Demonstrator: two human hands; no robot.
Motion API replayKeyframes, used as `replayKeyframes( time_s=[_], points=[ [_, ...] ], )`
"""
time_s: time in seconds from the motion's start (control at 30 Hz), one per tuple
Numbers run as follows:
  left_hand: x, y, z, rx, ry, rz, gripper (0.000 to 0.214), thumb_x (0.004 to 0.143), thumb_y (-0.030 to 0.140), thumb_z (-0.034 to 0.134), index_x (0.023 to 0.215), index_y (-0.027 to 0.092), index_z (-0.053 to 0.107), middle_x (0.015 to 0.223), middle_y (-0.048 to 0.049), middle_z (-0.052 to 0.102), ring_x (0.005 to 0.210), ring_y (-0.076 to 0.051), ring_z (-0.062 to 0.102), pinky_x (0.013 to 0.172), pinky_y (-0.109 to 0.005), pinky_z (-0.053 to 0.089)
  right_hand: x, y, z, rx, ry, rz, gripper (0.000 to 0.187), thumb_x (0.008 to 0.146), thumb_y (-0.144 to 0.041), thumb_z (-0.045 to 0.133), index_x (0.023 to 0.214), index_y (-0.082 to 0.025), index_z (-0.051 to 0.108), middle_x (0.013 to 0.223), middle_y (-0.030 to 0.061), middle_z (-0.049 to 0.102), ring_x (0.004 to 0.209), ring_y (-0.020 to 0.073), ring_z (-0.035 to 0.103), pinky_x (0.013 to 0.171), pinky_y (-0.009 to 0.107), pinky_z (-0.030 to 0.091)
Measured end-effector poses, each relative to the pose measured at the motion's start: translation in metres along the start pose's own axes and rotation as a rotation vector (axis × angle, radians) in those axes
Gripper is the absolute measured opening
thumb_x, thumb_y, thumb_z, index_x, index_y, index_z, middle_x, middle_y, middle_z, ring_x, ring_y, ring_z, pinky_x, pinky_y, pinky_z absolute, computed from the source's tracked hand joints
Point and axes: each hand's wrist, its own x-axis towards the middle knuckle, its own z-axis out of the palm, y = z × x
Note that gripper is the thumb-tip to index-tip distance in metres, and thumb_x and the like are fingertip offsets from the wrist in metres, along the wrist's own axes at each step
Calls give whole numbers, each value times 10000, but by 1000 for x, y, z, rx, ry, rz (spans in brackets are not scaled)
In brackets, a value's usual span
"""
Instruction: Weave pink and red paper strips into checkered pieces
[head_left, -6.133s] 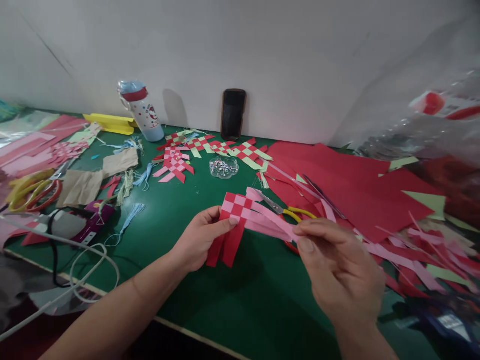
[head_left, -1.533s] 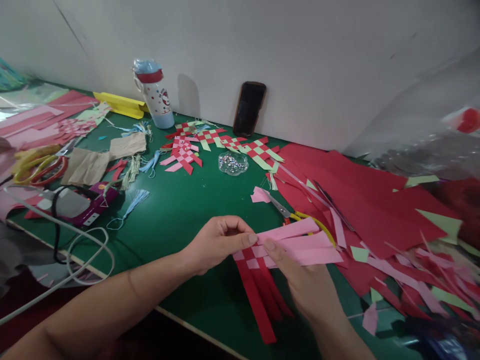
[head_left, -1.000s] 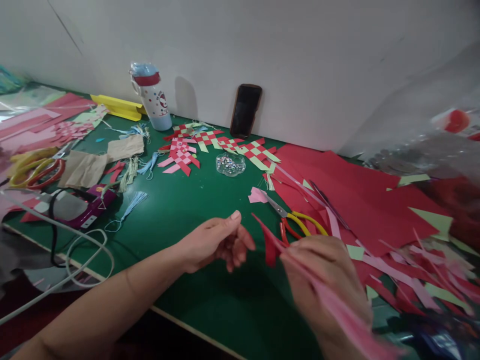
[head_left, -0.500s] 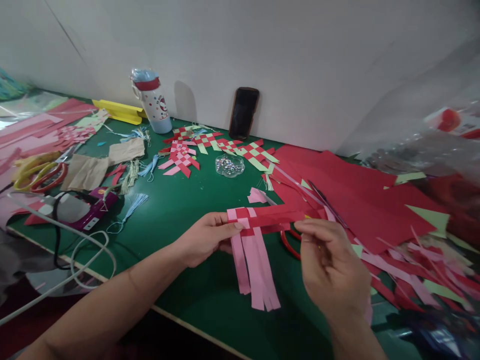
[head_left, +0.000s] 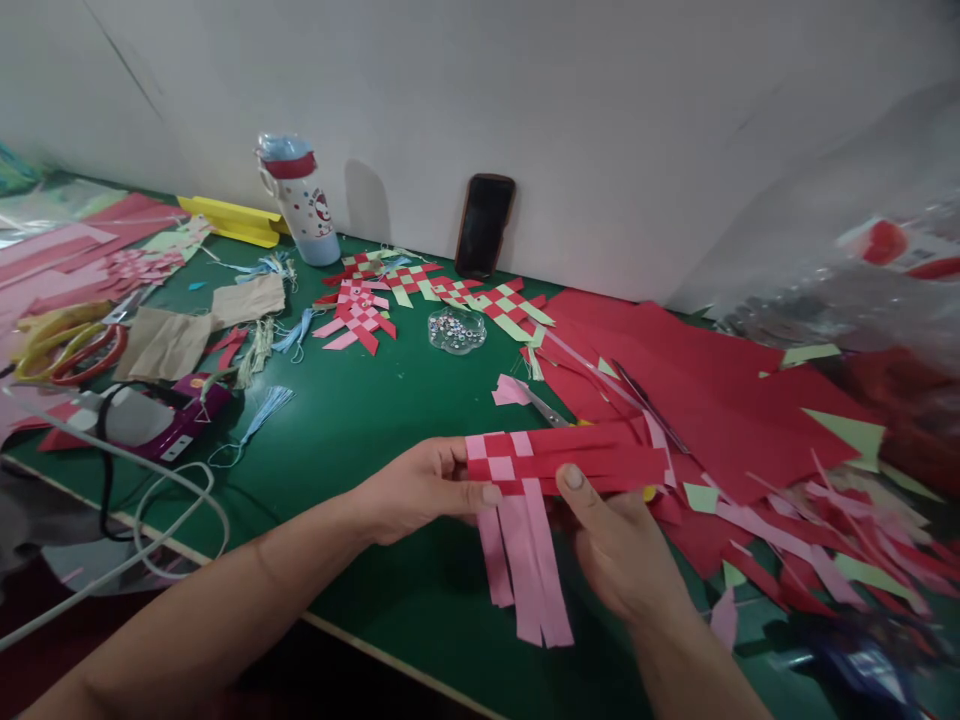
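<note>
I hold a woven piece of red and pink paper strips [head_left: 517, 465] above the green table [head_left: 360, 420]. Its checkered corner sits at the left, red strips run right, and pink strips hang down toward me. My left hand [head_left: 420, 490] pinches the woven corner, thumb on top. My right hand [head_left: 619, 545] is under the red strips, its thumb pressed on their lower edge. Scissors with yellow handles [head_left: 544, 408] lie just behind the piece, mostly hidden by it.
Finished woven pieces [head_left: 360, 320] and a dish of beads [head_left: 456, 330] lie further back. A bottle [head_left: 296, 200] and a dark phone [head_left: 484, 225] stand at the wall. Red paper sheets [head_left: 720, 390] cover the right; a purple tool with cables [head_left: 161, 425] lies at left.
The woven piece was flipped and turned: the pink strips ran right, now they hang down and the red ones run right. My right hand has come back under the red strips.
</note>
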Motion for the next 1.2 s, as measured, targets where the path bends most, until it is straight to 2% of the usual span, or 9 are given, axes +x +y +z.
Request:
replayKeyframes(
  time_s=[0.1, 0.3, 0.37, 0.5, 0.7, 0.77, 0.87, 1.03, 1.2],
  points=[
    [2, 0, 2, 3, 24, -22, 365, 694, 282, 833, 1006, 148, 698, 935, -54, 709, 811, -126, 653, 759, -247, 518, -2, 2, 4, 106, -13, 52, 276, 798, -479, 681, 718, -219, 635, 652, -5, 625, 583, 154, 556, 566, 289, 494],
    [6, -3, -2, 24, 203, -2, 290, 710, 375, 809, 776, 129, 671, 674, 13, 625, 577, -60, 551, 581, -188, 428, -3, -6, 11, -19, -74, 30, 306, 793, -496, 659, 698, -205, 644, 630, 12, 622, 641, 187, 585, 578, 297, 490],
    [6, -4, -2, 49, 216, -7, 306, 707, 394, 804, 756, 125, 666, 658, 8, 623, 565, -65, 544, 576, -199, 419, -4, -4, 13, 20, -81, 66, 319, 795, -512, 653, 731, -199, 644, 624, 5, 611, 593, 165, 554, 544, 284, 470],
    [6, -3, 1, 120, 205, -14, 333, 703, 422, 800, 769, 124, 666, 681, -3, 639, 589, -74, 544, 604, -213, 416, -4, 0, 17, 116, 29, 49, 294, 792, -473, 667, 692, -205, 599, 594, -20, 571, 531, 135, 494, 502, 270, 434],
    [8, -4, 2, 189, 222, 18, 342, 703, 431, 792, 740, 123, 647, 637, 26, 599, 561, -52, 474, 558, -184, 353, -6, -5, 22, -43, 29, -79, 220, 820, -394, 634, 694, -214, 627, 637, -12, 609, 592, 155, 549, 601, 295, 483],
    [8, -4, 2, 206, 224, 10, 333, 684, 413, 805, 737, 126, 646, 633, 23, 605, 560, -58, 481, 553, -186, 354, -6, -5, 21, -47, 22, -79, 242, 821, -403, 635, 673, -214, 609, 625, -14, 601, 573, 149, 538, 576, 287, 475],
    [7, -3, 2, 214, 235, -7, 328, 683, 412, 803, 736, 130, 644, 639, 18, 614, 561, -66, 495, 558, -193, 364, -5, -2, 19, -19, 8, -2, 309, 823, -450, 637, 642, -208, 577, 584, -22, 563, 517, 128, 483, 506, 266, 436],
    [7, -2, 0, 110, 293, 33, 327, 702, 420, 789, 730, 133, 634, 646, 24, 606, 563, -68, 512, 577, -203, 396, -2, 4, 13, 153, -178, 181, 361, 794, -534, 665, 729, -187, 594, 604, -22, 569, 527, 117, 483, 491, 245, 417],
    [7, -2, -3, 39, 311, 39, 320, 683, 384, 815, 752, 133, 628, 649, 34, 597, 544, -53, 509, 559, -189, 396, -3, 3, 13, 152, -184, 232, 366, 765, -526, 709, 739, -181, 589, 582, -42, 566, 503, 90, 463, 481, 217, 388]
  ],
)
